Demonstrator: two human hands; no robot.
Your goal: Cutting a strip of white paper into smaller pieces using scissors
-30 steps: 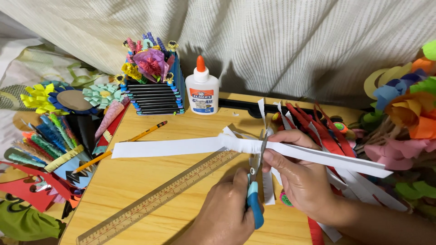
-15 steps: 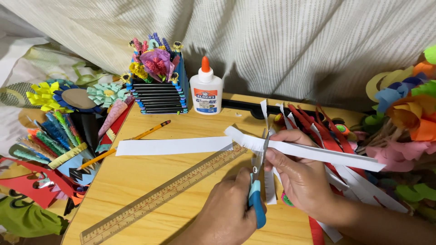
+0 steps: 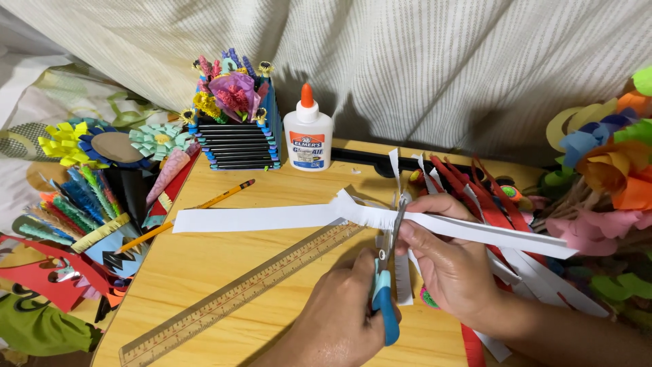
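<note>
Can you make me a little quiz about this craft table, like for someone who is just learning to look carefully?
1. Pick one: what does the left hand hold?
A) a pencil
B) blue-handled scissors
C) a ruler

2. True or false: the glue bottle stands upright with its orange cap on.

3. One word: what colour is the paper strip that the right hand pinches?

Key: 1 B; 2 true; 3 white.
</note>
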